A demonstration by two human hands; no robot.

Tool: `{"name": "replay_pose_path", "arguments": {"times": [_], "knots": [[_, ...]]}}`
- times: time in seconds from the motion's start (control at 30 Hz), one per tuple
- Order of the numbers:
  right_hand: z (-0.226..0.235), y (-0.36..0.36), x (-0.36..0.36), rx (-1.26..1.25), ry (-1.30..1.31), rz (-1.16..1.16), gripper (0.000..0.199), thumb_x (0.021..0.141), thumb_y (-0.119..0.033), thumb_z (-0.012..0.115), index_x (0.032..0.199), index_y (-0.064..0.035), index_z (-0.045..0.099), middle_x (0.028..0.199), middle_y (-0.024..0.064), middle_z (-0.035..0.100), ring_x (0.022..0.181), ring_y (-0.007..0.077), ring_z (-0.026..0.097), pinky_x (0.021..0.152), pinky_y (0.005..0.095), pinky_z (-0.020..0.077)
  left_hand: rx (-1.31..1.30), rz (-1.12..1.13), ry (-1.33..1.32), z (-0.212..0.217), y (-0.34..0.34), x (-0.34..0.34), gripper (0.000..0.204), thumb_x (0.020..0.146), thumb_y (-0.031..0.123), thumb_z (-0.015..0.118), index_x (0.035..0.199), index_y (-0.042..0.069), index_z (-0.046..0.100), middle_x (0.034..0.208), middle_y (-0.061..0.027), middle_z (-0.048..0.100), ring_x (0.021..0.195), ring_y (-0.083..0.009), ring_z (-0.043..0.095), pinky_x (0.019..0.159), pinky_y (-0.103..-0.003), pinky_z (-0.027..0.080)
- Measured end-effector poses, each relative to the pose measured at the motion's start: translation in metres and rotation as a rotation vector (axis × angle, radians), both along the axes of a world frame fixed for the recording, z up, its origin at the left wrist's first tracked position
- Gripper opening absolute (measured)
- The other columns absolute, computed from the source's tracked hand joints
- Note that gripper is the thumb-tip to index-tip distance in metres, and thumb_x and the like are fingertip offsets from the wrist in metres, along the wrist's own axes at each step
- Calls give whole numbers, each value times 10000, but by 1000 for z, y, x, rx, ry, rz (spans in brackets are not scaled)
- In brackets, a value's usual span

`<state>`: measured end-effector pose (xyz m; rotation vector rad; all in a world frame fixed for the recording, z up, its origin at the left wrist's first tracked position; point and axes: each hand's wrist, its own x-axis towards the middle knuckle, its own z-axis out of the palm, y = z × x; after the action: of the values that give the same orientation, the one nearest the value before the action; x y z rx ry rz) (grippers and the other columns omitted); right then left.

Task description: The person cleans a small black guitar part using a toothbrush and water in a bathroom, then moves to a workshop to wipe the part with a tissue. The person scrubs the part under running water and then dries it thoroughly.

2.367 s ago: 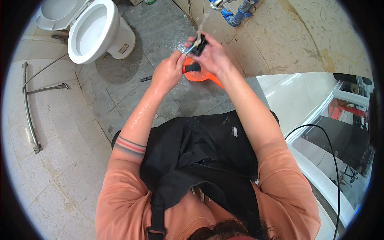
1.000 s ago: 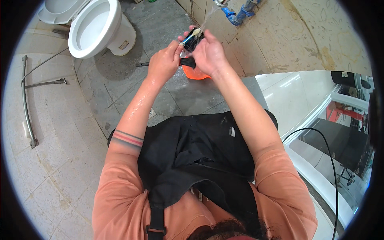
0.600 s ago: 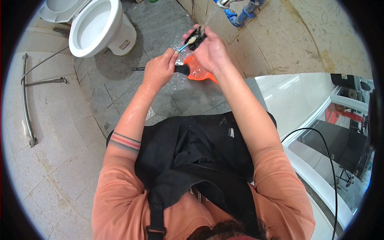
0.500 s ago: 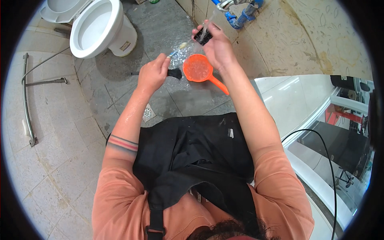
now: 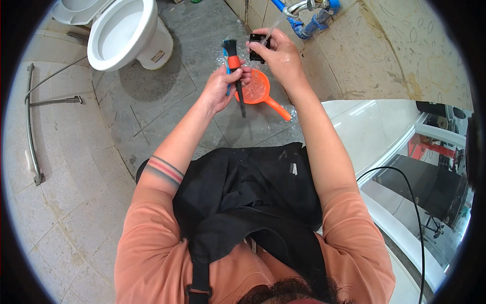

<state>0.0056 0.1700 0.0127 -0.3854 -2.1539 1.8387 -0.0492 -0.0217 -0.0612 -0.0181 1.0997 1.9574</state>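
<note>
My left hand (image 5: 217, 91) is closed around a brush (image 5: 233, 62) with black bristles, an orange-red band and a black handle, its bristles pointing away from me. A slim blue toothbrush (image 5: 226, 52) sits in the same grip, partly hidden by the fingers. Beside it, my right hand (image 5: 284, 57) pinches a small black rectangular part (image 5: 256, 52), whose exact kind I cannot make out. A thin stream of water runs onto this part and the fingers. Below both hands, an orange dipper (image 5: 278, 109) rests on the wet floor with water in its bowl.
A metal tap (image 5: 298, 7) with blue pipe fittings (image 5: 318, 24) juts from the tiled wall at the upper right. A white toilet (image 5: 151, 35) stands at the upper left. At far left is a metal rail (image 5: 31, 126); a black cable (image 5: 412, 195) hangs on the right.
My left hand has moved right and turned upward, bringing the bristle brush upright beside the toothbrush. My right hand has shifted slightly, and the black part is now turned more upright.
</note>
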Motion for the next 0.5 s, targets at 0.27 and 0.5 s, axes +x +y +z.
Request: {"name": "replay_pose_path", "arguments": {"times": [0.27, 0.5], "knots": [[8, -1, 17, -35, -30, 50, 277, 1014, -185, 774, 1224, -6, 742, 1114, 96, 755, 1026, 189, 715, 881, 352, 574, 293, -24, -138, 19, 27, 11, 273, 1142, 258, 652, 1329, 110, 521, 887, -17, 556, 691, -99, 505, 592, -271, 432], [15, 24, 22, 444, -65, 44, 269, 1026, -255, 711, 1156, -27, 769, 1107, 199, 750, 1003, 330, 723, 889, 422, 554, -1, -36, 199, 22, 41, 18, 157, 1114, 177, 669, 1158, 44, 599, 777, 3, 590, 597, -70, 494, 565, -286, 437]]}}
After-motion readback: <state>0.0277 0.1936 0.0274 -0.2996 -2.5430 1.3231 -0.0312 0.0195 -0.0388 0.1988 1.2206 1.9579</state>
